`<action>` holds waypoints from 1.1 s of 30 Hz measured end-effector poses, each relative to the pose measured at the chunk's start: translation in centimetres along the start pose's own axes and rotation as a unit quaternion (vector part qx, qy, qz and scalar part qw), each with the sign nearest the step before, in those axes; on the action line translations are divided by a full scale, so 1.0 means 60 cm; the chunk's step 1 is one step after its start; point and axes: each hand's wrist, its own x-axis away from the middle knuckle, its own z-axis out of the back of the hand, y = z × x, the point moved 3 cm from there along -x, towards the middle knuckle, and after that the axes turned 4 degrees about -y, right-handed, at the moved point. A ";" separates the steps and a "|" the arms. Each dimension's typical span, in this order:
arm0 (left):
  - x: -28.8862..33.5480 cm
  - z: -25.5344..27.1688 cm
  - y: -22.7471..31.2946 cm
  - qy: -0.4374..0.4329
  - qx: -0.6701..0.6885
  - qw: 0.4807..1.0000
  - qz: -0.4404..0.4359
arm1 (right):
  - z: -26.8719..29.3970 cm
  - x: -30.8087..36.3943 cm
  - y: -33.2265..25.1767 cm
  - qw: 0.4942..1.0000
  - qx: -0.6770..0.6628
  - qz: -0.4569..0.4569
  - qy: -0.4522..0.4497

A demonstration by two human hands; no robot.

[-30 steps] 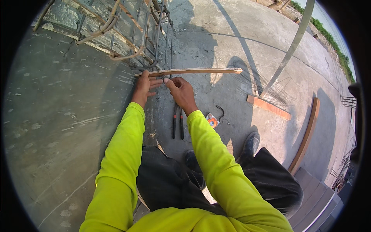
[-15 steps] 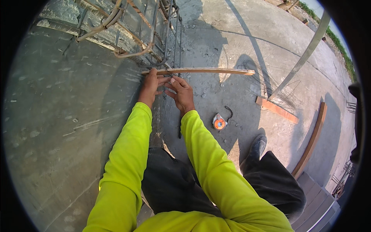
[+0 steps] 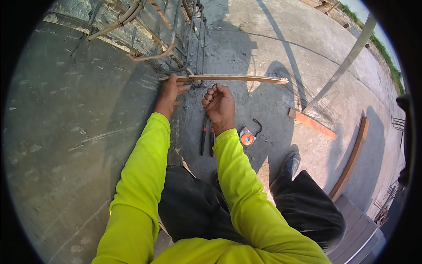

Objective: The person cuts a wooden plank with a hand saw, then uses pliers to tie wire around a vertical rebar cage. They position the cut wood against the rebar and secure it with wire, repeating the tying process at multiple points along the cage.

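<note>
A long thin wooden strip (image 3: 237,78) runs rightward from the concrete wall, across the lower end of the steel bars. At its wall end my left hand (image 3: 168,96) holds it, one fingertip over the strip and the other fingers reaching out beneath it. My right hand (image 3: 220,104) is apart from the strip, just below it, palm up with the fingers curled closed. Whatever those fingers hold, if anything, is too small to make out. Beneath the right wrist lies a hand tool with two dark, red-marked handles (image 3: 203,140); its head is partly hidden. A tape measure (image 3: 247,137), orange and grey, lies beside the wrist.
The concrete wall (image 3: 74,132) fills the left side, with a rebar cage (image 3: 176,39) at its far end. A slanting metal post (image 3: 343,68) stands near a short board (image 3: 313,124) and loose wire. A longer timber (image 3: 351,158) lies at the right, near my boot (image 3: 288,167).
My right hand has drawn away from the left, moving rightward, and has turned palm up with its fingers curled. The handles beneath it show more fully. My left hand stays at the strip.
</note>
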 end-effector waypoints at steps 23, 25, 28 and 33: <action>0.010 -0.004 0.011 -0.017 0.022 0.999 0.021 | 0.196 0.142 0.161 0.512 0.832 0.007 0.215; 0.007 -0.002 0.009 -0.019 0.021 0.999 0.022 | 0.206 0.135 0.155 0.513 0.817 0.033 0.260; 0.004 0.000 0.004 -0.024 0.027 0.999 0.016 | 0.217 0.135 0.128 0.555 0.792 -0.025 0.252; 0.001 0.002 0.000 -0.026 0.024 0.999 0.013 | 0.208 0.144 0.091 0.842 0.494 -0.154 0.153</action>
